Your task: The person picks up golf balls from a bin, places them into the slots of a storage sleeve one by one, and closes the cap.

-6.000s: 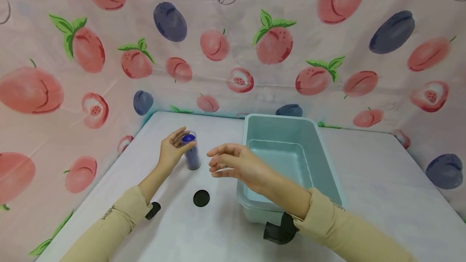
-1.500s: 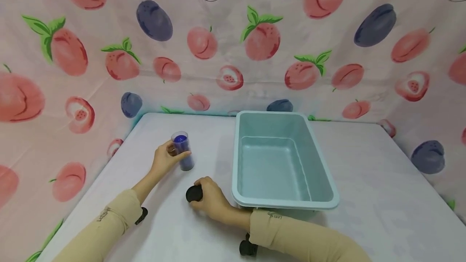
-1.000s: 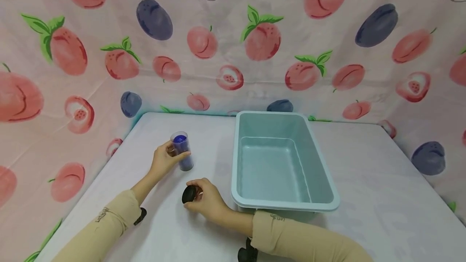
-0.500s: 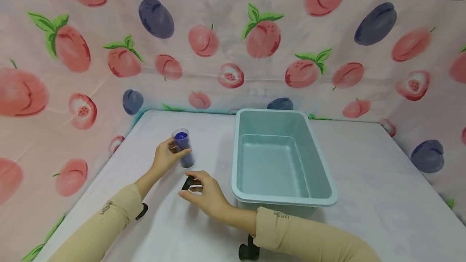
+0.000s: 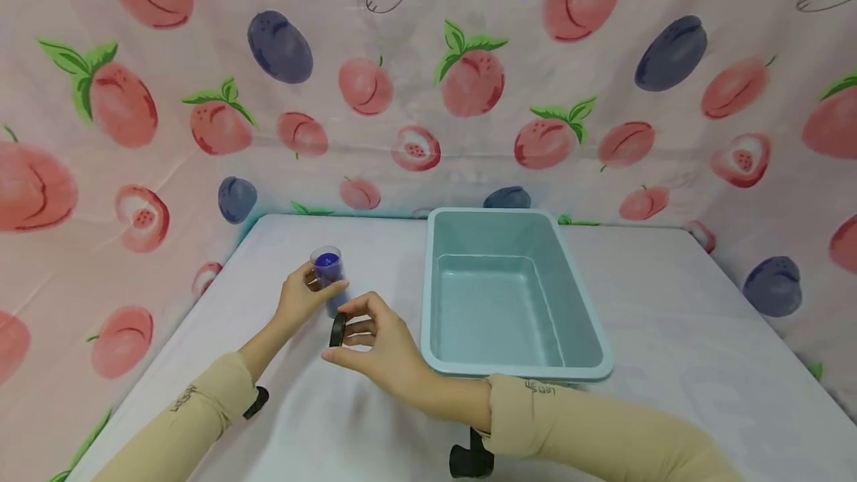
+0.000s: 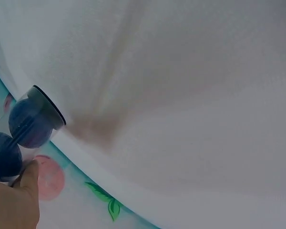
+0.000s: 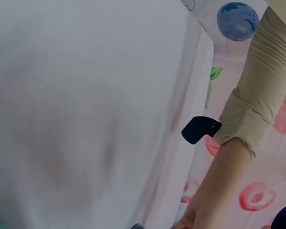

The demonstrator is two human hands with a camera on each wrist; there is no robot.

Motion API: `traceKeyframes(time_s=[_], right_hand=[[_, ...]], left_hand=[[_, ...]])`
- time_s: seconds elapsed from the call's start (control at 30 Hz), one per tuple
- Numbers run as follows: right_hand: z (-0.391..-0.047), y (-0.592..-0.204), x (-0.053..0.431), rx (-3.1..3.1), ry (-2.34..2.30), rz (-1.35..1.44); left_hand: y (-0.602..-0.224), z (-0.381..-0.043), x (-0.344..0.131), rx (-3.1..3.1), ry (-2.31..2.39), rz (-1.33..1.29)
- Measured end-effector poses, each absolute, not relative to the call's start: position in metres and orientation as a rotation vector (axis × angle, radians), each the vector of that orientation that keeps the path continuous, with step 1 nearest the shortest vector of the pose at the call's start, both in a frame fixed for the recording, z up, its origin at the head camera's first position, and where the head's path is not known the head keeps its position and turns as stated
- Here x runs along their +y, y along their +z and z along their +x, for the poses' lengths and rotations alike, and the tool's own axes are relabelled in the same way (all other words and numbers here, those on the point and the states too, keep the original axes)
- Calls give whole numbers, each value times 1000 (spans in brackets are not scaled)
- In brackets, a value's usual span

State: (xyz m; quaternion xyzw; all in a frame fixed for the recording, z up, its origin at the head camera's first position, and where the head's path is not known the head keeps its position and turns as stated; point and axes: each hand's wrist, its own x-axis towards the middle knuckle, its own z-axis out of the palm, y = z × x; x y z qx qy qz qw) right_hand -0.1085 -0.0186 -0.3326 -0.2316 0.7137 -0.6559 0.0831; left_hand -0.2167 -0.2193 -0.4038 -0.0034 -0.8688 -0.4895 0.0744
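Note:
My left hand (image 5: pixel 301 296) grips a clear cylindrical tube (image 5: pixel 328 268) at the left of the table in the head view. Blue balls (image 6: pixel 31 123) show through its wall in the left wrist view, and the tube's top looks uncovered. Just in front of it, my right hand (image 5: pixel 388 352) pinches a round black lid (image 5: pixel 338 330) by its edge, between thumb and fingers. The lid stands on edge in the air, apart from the tube's mouth. In the head view the right fingers partly cover the tube's lower end.
A light blue-green plastic bin (image 5: pixel 515 374) stands right of the hands on the white-covered table (image 5: pixel 669 318). My right forearm passes in front of its near side. A fruit-print cloth (image 5: pixel 375 132) hangs behind the table. Black wrist cameras (image 5: pixel 472 458) hang below the sleeves.
Six seconds ago the lid lay flat on the table and my right hand was empty. That hand has picked it up, tipped it on edge and raised it nearer the tube.

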Motion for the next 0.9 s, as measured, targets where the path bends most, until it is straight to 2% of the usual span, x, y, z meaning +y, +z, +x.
traceKeyframes(time_s=[0.23,0.6,0.9], right_hand=[[-109,-315,-12,2153,-1891,-768],[-113,-296,-14,2198,-1800,-808],[-151,-282,-9,2412,-1636,-1004]], left_hand=[[-393,-215,-215,-2583,-1525,35],[-401,-208,-210,-2618,-1312,171],[-393,-217,-209,-2563,-1331,62]])
